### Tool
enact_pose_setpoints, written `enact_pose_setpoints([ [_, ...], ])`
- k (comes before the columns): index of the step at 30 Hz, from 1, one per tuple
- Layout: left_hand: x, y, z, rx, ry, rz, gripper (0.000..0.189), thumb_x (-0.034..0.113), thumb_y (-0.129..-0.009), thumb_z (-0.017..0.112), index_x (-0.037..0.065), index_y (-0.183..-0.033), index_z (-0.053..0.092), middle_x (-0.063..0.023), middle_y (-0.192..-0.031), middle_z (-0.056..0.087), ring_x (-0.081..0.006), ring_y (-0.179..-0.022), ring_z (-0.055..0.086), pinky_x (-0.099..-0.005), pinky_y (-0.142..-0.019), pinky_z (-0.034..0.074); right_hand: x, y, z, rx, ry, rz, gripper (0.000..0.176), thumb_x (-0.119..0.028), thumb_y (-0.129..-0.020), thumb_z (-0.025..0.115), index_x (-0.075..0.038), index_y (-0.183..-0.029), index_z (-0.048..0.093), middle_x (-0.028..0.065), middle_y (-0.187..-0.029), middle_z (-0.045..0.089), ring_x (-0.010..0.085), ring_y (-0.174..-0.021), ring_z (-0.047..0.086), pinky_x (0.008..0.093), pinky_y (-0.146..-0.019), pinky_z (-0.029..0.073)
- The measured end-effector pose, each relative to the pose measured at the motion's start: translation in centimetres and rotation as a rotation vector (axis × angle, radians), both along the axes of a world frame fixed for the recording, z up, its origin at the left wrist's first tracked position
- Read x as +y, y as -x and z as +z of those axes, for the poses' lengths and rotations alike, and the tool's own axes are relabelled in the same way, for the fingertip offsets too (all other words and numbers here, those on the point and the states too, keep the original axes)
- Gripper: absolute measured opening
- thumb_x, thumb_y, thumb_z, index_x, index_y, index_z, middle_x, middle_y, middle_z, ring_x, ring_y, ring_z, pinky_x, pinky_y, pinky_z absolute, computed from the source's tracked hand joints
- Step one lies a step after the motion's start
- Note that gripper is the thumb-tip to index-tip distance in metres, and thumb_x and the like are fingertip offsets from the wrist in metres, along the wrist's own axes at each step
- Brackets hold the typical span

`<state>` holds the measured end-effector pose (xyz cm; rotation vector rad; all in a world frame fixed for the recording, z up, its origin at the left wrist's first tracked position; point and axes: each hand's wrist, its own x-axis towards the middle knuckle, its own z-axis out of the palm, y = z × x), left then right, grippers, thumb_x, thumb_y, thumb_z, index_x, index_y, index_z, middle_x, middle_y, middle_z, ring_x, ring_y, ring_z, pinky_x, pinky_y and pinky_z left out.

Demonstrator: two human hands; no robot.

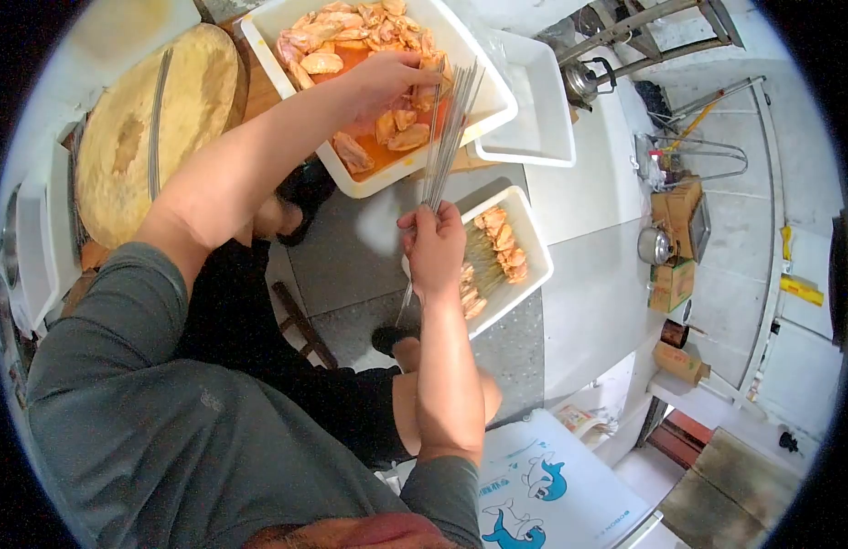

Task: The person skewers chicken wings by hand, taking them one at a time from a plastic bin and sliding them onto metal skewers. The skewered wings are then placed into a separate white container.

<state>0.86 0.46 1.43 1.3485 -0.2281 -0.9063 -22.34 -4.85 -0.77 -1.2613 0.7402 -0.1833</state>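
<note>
My right hand (433, 252) is wrapped round the lower end of a fanned bundle of thin metal skewers (453, 128), which points up across the edge of a white tub (355, 188). Raw, orange-coated chicken wings (407, 137) lie in red-orange marinade in that tub. Over the wings, my left hand (397, 84) has its fingertips pressed together beside the skewers' upper part; what they hold is too small to tell. Below the tub, a smaller white tray (541, 265) bears skewers threaded with chicken pieces (504, 242), partly hidden by my right hand.
A round wooden chopping board (122, 137) with a few skewers on it is at the left. An empty-looking white tray (543, 137) stands right of the tub. Kettles (579, 82) and boxes (671, 285) are farther right, and a lid with dolphin prints (579, 494) is at the bottom.
</note>
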Motion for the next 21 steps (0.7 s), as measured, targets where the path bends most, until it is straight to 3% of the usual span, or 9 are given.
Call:
enact_pose_setpoints([
  [3,-0.2,-0.3,-0.6,0.028,0.042,-0.014,0.016,0.018,-0.090,0.063,0.008,-0.103,0.063,0.0006,-0.093,0.062,-0.0106,-0.087,0.057,-0.0285,-0.072,0.044,0.0,-0.2,0.1,-0.007,-0.037,-0.008,0.010,-0.010,-0.095,0.050,-0.001,-0.098,0.047,0.0071,-0.072,0.058,0.0076,-0.046,0.043,0.0207,-0.041,0.033],
  [6,-0.4,0.1,-0.1,-0.011,0.018,0.060,0.012,0.017,-0.089,0.063,0.006,-0.092,0.061,-0.0004,-0.080,0.057,-0.0110,-0.071,0.055,-0.0273,-0.065,0.048,-0.2,-0.3,-0.1,0.010,-0.030,-0.023,0.012,-0.014,-0.096,0.049,-0.002,-0.092,0.048,0.0062,-0.069,0.059,0.0070,-0.047,0.044,0.0227,-0.041,0.033],
  [9,0.2,-0.1,0.4,-0.055,-0.036,-0.005,0.017,0.018,-0.088,0.065,0.008,-0.101,0.063,0.0002,-0.088,0.061,-0.0112,-0.080,0.056,-0.0292,-0.070,0.044,0.0,-0.5,0.0,0.002,-0.065,-0.087,0.012,-0.014,-0.096,0.050,-0.002,-0.094,0.047,0.0060,-0.069,0.059,0.0069,-0.047,0.044,0.0225,-0.041,0.033],
  [12,0.0,-0.5,-0.1,-0.065,-0.035,0.020,0.014,0.018,-0.088,0.065,0.008,-0.097,0.062,0.0002,-0.085,0.060,-0.0116,-0.075,0.054,-0.0296,-0.068,0.043,-0.1,-0.6,-0.1,0.000,-0.059,-0.068,0.012,-0.014,-0.097,0.050,-0.002,-0.096,0.046,0.0058,-0.069,0.058,0.0067,-0.047,0.043,0.0222,-0.041,0.033],
  [18,-0.1,-1.5,-1.2,0.058,0.062,0.094,0.013,0.019,-0.088,0.066,0.007,-0.090,0.060,-0.0017,-0.084,0.060,-0.0131,-0.078,0.058,-0.0307,-0.069,0.046,-0.1,-0.4,0.1,-0.004,-0.034,-0.034,0.012,-0.013,-0.097,0.051,-0.002,-0.096,0.045,0.0061,-0.069,0.058,0.0065,-0.047,0.043,0.0222,-0.041,0.032],
  [21,0.3,-2.4,-0.9,0.124,0.207,0.105,0.016,0.021,-0.089,0.065,0.006,-0.093,0.060,-0.0030,-0.085,0.061,-0.0151,-0.082,0.060,-0.0327,-0.073,0.048,-0.1,-0.2,0.2,-0.001,-0.026,-0.055,0.011,-0.012,-0.097,0.051,-0.003,-0.098,0.046,0.0053,-0.069,0.058,0.0063,-0.049,0.044,0.0219,-0.042,0.033],
])
